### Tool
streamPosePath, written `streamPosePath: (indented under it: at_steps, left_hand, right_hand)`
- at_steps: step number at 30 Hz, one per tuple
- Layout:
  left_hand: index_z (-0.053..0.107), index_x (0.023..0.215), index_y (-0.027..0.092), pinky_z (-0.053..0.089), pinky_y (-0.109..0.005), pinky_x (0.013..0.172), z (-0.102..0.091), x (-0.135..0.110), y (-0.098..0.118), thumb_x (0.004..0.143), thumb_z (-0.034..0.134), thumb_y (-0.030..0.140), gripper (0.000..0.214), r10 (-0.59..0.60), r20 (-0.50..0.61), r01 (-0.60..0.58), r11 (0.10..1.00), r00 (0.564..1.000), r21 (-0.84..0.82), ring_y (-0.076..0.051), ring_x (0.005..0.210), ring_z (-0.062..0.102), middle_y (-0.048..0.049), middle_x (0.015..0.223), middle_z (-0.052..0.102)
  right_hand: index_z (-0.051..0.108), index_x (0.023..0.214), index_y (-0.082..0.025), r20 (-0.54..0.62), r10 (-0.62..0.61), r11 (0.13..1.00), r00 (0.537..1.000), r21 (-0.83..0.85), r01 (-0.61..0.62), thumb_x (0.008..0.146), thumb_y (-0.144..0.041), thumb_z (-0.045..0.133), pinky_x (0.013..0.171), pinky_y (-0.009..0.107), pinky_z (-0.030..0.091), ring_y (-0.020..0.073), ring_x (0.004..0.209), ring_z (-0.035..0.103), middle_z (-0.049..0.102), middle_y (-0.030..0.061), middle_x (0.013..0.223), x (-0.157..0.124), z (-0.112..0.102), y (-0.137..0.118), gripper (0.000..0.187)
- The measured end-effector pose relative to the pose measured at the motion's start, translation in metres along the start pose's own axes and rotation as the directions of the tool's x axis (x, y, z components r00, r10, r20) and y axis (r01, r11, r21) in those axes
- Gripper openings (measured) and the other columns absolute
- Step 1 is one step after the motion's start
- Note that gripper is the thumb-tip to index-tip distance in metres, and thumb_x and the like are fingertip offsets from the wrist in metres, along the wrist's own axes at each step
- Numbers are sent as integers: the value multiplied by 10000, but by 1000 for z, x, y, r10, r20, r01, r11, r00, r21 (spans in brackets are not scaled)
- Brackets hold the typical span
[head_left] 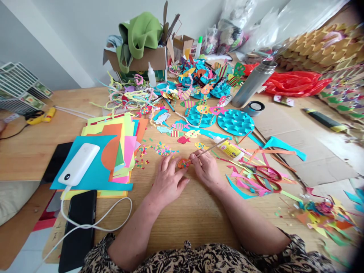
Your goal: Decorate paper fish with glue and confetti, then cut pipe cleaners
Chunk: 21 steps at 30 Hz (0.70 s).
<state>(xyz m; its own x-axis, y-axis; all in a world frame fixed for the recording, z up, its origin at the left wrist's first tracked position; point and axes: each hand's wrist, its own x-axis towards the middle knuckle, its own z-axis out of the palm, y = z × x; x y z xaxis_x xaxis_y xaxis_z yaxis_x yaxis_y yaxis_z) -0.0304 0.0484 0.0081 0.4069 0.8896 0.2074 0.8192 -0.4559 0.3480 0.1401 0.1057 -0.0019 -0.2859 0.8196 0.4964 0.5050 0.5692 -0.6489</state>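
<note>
A small orange paper fish [182,163] lies on the wooden table [196,212] between my hands. My left hand [168,179] rests flat with fingers spread, its fingertips holding the fish down. My right hand [205,167] is closed in a pinch on a thin wooden stick [211,148], whose near tip touches the fish. Tiny bits of coloured confetti [162,149] are scattered just beyond my left hand. Several finished paper fish [184,133] lie a little farther back.
A stack of coloured paper [113,151] with a white power bank [79,163] lies at left, a black phone [79,223] below it. A glue bottle [229,148], red scissors [267,175] and paper scraps are at right. Blue discs [235,122], a metal flask [253,84] and a cardboard box [142,60] stand behind.
</note>
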Motion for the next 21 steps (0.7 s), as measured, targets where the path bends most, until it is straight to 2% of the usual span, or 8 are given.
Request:
streamPosePath:
  at_steps: [6,11,21]
  left_hand:
    - [651,1124,238,311,-584,1110,0,0,0,887,594,312,254,5,-8,-6,1000,1000,-2,-351,1382,264,-90,1390,469]
    - [653,1112,247,323,-588,1103,1,0,0,885,600,314,243,2,-10,-2,1000,1000,2,-349,1380,269,-83,1393,470]
    - [654,1127,228,293,-569,1129,2,-1,-1,887,595,310,260,7,-1,-7,1000,1000,14,-347,1387,254,-95,1399,461]
  right_hand:
    - [528,744,-224,-39,-16,1000,999,6,16,990,-253,407,677,344,443,189,686,567,616,40,690,-1,1,1,276]
    - [518,724,-225,-7,-17,1000,1000,4,17,987,-258,416,669,344,437,188,672,567,611,35,686,-1,1,1,284]
    - [510,730,-228,-41,-39,999,998,-10,39,992,-247,406,669,338,438,185,676,563,612,36,694,-2,2,2,283]
